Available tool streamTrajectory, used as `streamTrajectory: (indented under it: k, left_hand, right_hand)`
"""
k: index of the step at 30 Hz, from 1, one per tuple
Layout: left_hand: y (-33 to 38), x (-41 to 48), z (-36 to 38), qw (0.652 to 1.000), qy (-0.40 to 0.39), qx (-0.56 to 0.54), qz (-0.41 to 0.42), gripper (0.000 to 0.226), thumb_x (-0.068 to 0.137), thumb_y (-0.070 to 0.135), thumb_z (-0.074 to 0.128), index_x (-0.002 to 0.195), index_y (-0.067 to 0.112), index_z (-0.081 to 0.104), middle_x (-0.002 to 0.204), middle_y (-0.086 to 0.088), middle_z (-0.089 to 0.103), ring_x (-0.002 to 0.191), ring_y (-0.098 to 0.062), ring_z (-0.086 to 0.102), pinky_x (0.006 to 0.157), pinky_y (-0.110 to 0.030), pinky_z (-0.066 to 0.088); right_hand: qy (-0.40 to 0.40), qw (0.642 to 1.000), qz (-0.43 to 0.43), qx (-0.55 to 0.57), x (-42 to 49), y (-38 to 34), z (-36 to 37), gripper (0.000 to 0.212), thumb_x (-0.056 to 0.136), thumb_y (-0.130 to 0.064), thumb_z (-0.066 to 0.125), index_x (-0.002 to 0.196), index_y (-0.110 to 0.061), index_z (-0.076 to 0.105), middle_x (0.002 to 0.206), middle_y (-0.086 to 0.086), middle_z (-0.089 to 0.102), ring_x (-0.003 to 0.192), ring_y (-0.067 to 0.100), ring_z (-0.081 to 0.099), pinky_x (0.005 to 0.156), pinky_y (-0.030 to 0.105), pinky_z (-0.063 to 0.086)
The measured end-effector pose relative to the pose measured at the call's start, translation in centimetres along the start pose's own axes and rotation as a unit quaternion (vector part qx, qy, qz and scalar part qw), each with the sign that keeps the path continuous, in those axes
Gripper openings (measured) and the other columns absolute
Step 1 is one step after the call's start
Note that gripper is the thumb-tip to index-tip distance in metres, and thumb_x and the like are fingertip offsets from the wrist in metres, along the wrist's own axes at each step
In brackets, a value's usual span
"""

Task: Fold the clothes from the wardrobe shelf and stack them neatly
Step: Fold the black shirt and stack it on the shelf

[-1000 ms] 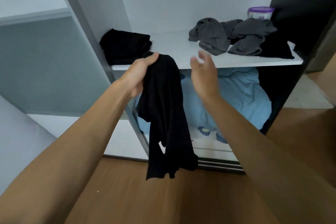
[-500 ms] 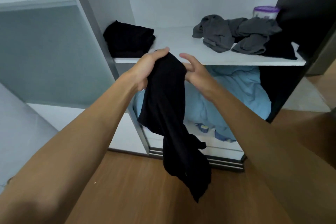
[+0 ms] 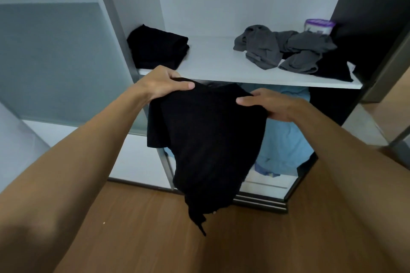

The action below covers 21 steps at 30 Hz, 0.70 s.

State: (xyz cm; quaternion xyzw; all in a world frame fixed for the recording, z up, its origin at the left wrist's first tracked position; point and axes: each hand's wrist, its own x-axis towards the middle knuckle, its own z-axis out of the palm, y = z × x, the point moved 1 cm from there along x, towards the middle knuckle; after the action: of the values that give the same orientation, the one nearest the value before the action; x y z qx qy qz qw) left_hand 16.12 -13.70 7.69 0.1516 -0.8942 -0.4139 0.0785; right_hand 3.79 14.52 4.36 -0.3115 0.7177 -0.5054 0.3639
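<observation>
Shelf [image 3: 213,66] holds black stack [image 3: 157,47], grey heap [image 3: 286,49]; garment [image 3: 208,139] gripped.

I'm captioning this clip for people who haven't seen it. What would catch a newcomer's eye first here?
The limp black fabric garment hanging at centre, pinched at its top edge by the left hand and right hand. Behind it on the white wardrobe shelf, a folded black clothes stack sits at the left and a crumpled grey clothes heap at the right.
</observation>
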Motion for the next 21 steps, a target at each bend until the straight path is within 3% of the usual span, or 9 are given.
streamTrajectory:
  k: [3,6,10,13,16,18,21]
  left_hand:
    - [-2.8,0.0,-0.9,0.998,0.019,0.056,-0.024,0.034,0.068,0.058,0.082,0.069,0.024,0.076,0.062,0.011,0.072,0.053,0.001,0.066,0.047,-0.008,0.045]
    - [-5.2,0.3,-0.2,0.995,0.043,0.071,-0.047,0.037,0.081,0.053,0.075,0.063,0.02,0.072,0.057,0.01,0.07,0.05,-0.003,0.066,0.052,-0.02,0.047]
    - [-6.3,0.6,0.5,0.99,0.091,0.093,-0.048,0.051,0.089,0.059,0.063,0.067,0.014,0.069,0.066,-0.005,0.07,0.068,-0.027,0.071,0.072,-0.038,0.057]
    - [-5.8,0.8,0.5,0.98,0.129,0.147,-0.042,0.058,0.088,0.066,0.058,0.07,0.012,0.068,0.071,-0.009,0.068,0.072,-0.031,0.067,0.08,-0.045,0.057]
    - [-5.4,0.8,0.8,0.969,0.147,0.197,-0.039,0.065,0.085,0.072,0.055,0.066,0.01,0.065,0.065,-0.008,0.063,0.066,-0.03,0.064,0.072,-0.041,0.055]
    - [-5.5,0.6,1.0,0.962,0.147,0.228,-0.044,0.069,0.085,0.074,0.052,0.067,0.009,0.065,0.063,-0.008,0.061,0.064,-0.029,0.061,0.067,-0.039,0.051]
    - [-5.4,0.6,0.9,0.955,0.178,0.235,-0.043,0.066,0.089,0.07,0.052,0.066,0.009,0.06,0.062,-0.007,0.056,0.068,-0.034,0.06,0.067,-0.038,0.047]
  right_hand:
    - [0.132,0.984,-0.039,0.114,-0.5,0.4,-1.6,0.021,0.088,-0.019,0.073,0.105,-0.005,0.074,0.102,0.013,0.074,0.091,0.025,0.071,0.085,0.035,0.058]
    - [0.161,0.977,-0.058,0.124,-0.7,0.0,-1.9,0.017,0.086,-0.011,0.073,0.103,-0.012,0.074,0.1,0.011,0.076,0.087,0.023,0.074,0.077,0.033,0.061]
    - [0.2,0.977,-0.058,0.038,-1.0,-0.6,-2.6,0.018,0.086,-0.01,0.072,0.102,-0.02,0.073,0.1,0.007,0.077,0.089,0.02,0.074,0.078,0.032,0.059]
    - [0.242,0.959,-0.043,-0.139,-1.4,-1.0,-3.2,0.003,0.091,-0.02,0.07,0.093,-0.021,0.068,0.089,0.0,0.073,0.08,0.015,0.07,0.073,0.028,0.054]
    - [0.261,0.927,-0.035,-0.267,-1.7,-1.3,-3.3,0.019,0.098,-0.028,0.061,0.09,-0.01,0.061,0.08,0.005,0.06,0.071,0.017,0.058,0.068,0.033,0.043]
    - [0.283,0.907,-0.036,-0.309,-2.0,-1.2,-3.1,0.039,0.098,-0.036,0.059,0.07,-0.01,0.051,0.064,0.003,0.047,0.058,0.016,0.048,0.065,0.033,0.035]
    - [0.266,0.923,0.029,-0.276,-2.7,-0.3,-3.0,0.062,0.08,-0.071,0.062,0.055,-0.019,0.039,0.045,-0.008,0.04,0.04,0.009,0.044,0.055,0.029,0.032]
